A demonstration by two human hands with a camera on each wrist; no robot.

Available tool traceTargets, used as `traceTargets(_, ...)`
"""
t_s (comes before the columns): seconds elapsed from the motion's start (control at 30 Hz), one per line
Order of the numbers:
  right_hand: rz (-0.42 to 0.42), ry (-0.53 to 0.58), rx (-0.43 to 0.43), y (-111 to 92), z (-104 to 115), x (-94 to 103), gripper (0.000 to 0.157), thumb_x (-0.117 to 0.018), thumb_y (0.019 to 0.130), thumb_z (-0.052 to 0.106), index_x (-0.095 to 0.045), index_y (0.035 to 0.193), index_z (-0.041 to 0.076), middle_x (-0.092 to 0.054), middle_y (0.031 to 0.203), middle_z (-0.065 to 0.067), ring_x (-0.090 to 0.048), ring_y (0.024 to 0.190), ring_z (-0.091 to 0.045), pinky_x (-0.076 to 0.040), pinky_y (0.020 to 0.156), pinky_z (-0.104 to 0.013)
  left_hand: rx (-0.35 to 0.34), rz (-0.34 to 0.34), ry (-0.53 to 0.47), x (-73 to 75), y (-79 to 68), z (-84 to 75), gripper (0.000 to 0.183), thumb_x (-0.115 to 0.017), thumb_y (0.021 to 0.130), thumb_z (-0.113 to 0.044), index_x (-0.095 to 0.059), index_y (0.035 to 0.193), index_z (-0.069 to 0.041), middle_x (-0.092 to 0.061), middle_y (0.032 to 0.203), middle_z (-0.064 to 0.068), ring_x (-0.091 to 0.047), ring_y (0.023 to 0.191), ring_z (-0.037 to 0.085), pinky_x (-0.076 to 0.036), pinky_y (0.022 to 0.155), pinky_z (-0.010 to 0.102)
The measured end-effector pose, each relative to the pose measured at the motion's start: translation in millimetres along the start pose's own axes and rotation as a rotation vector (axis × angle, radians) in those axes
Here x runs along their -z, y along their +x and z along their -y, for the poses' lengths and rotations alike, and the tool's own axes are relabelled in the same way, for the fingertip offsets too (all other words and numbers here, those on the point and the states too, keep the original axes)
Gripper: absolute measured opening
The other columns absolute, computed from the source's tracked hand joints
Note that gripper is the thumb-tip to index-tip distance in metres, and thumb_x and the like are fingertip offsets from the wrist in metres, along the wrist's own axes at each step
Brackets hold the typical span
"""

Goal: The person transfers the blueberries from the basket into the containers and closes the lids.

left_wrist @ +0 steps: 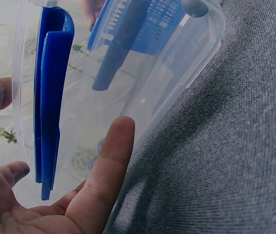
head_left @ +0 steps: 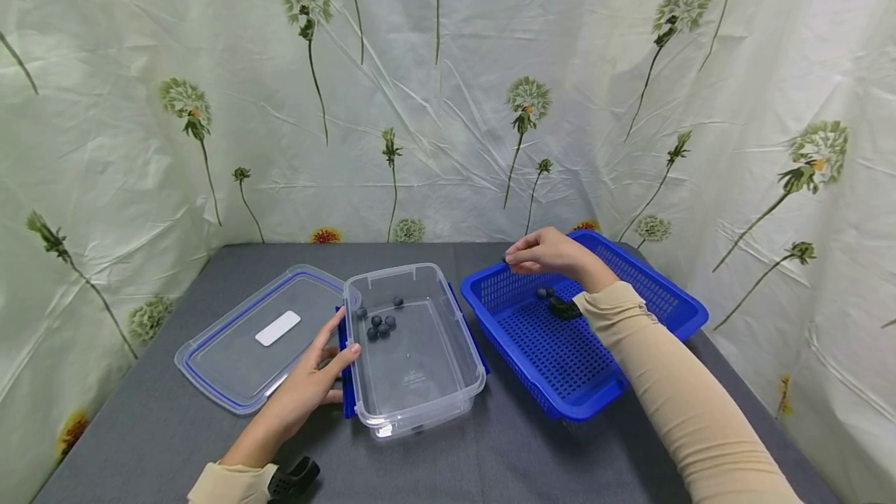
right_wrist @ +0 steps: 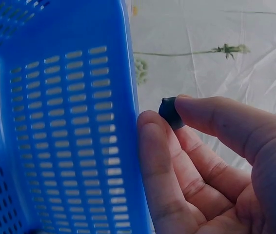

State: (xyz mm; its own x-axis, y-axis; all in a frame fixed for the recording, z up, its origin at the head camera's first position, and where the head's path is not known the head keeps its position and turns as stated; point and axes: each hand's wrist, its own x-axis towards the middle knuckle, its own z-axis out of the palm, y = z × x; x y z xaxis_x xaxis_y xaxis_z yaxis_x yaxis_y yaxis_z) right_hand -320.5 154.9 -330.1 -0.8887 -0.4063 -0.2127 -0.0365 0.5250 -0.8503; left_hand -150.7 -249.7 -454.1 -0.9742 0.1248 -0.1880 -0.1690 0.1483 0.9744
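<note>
A clear plastic container (head_left: 413,364) with blue side latches stands mid-table, several blueberries (head_left: 378,325) inside it. My left hand (head_left: 308,379) grips its left side, thumb at the rim and fingers along the outer wall around the blue latch (left_wrist: 50,107). To the right is a blue perforated basket (head_left: 518,364) with a few blueberries (head_left: 544,293) on its floor. Above the basket's far left rim, my right hand (head_left: 549,253) pinches one blueberry (right_wrist: 171,112) between thumb and fingers. In the right wrist view the fingertips are right beside the basket's wall.
A clear lid (head_left: 238,341) with a blue seal and a white label lies flat on the left, its right edge by the container. The grey cloth-covered table (head_left: 448,465) ends at the back against a floral curtain (head_left: 448,99).
</note>
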Motion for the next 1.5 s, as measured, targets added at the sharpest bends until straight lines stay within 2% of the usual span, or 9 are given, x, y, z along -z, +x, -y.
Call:
traceTargets(0.13,0.007,0.003,0.003,4,5,-7.9,0.035,-0.069,0.104,0.009,-0.067,0.129,-0.015,-0.080,0.099,-0.004,-0.073,0.087,-0.006,-0.063,0.085,-0.021,-0.005,0.000,-0.004,-0.4,-0.3,0.2,0.077,-0.057,0.113,-0.035,-0.008,0.172,-0.042,-0.037,0.153,0.034,-0.067,0.121,0.042,-0.067,0.086,0.055)
traceTargets(0.4,0.036,-0.012,0.015,11,19,-26.1,0.033,-0.070,0.104,0.011,-0.070,0.128,-0.012,-0.081,0.105,-0.009,-0.075,0.088,-0.008,-0.064,0.099,-0.037,0.005,-0.004,0.007,0.3,-0.7,-0.5,0.077,-0.057,0.113,-0.035,-0.009,0.172,-0.043,-0.036,0.154,0.033,-0.067,0.122,0.042,-0.067,0.087,0.056)
traceTargets(0.7,0.065,-0.002,0.028,22,30,-50.4,0.030,-0.071,0.103,0.010,-0.071,0.127,-0.009,-0.082,0.104,-0.008,-0.074,0.083,-0.006,-0.062,0.103,-0.044,-0.001,0.003,0.018,0.3,-1.1,-0.8,0.079,-0.059,0.112,-0.035,-0.007,0.172,-0.043,-0.037,0.153,0.033,-0.067,0.120,0.043,-0.067,0.086,0.057)
traceTargets(0.8,0.070,-0.011,0.027,25,35,-59.0,0.029,-0.072,0.103,0.011,-0.073,0.125,-0.007,-0.082,0.106,-0.012,-0.075,0.084,-0.007,-0.063,0.101,-0.042,-0.003,0.002,0.023,0.0,-0.3,0.1,0.080,-0.059,0.112,-0.035,-0.006,0.172,-0.042,-0.037,0.153,0.034,-0.068,0.120,0.042,-0.067,0.086,0.057)
traceTargets(0.93,0.083,-0.017,0.033,29,41,-70.5,0.027,-0.073,0.102,0.011,-0.075,0.124,-0.006,-0.081,0.108,-0.017,-0.074,0.082,-0.007,-0.065,0.092,-0.031,-0.003,0.001,0.033,-0.1,0.3,1.3,0.081,-0.059,0.112,-0.035,-0.005,0.173,-0.041,-0.037,0.153,0.035,-0.067,0.122,0.043,-0.067,0.086,0.057)
traceTargets(1.07,0.101,0.001,0.036,34,45,-81.6,0.026,-0.072,0.102,0.009,-0.075,0.123,-0.007,-0.081,0.100,-0.013,-0.073,0.080,-0.007,-0.064,0.083,-0.025,-0.001,-0.003,0.036,0.0,-0.3,1.2,0.080,-0.059,0.112,-0.036,-0.006,0.172,-0.042,-0.036,0.154,0.034,-0.066,0.123,0.045,-0.067,0.086,0.057)
traceTargets(1.3,0.132,0.009,0.035,40,52,-97.1,0.025,-0.074,0.102,0.011,-0.076,0.122,-0.004,-0.080,0.093,-0.005,-0.072,0.078,-0.008,-0.063,0.081,-0.026,0.007,-0.017,0.038,0.2,-0.6,-0.3,0.077,-0.058,0.112,-0.038,-0.009,0.172,-0.043,-0.037,0.154,0.033,-0.067,0.123,0.044,-0.067,0.086,0.055)
traceTargets(1.5,0.145,-0.010,0.037,46,59,-109.0,0.021,-0.075,0.101,0.010,-0.077,0.116,-0.004,-0.078,0.088,-0.001,-0.072,0.078,-0.008,-0.065,0.090,-0.035,0.009,-0.023,0.037,0.3,-1.5,-1.5,0.077,-0.058,0.112,-0.038,-0.010,0.172,-0.044,-0.038,0.153,0.033,-0.067,0.121,0.043,-0.067,0.086,0.055)
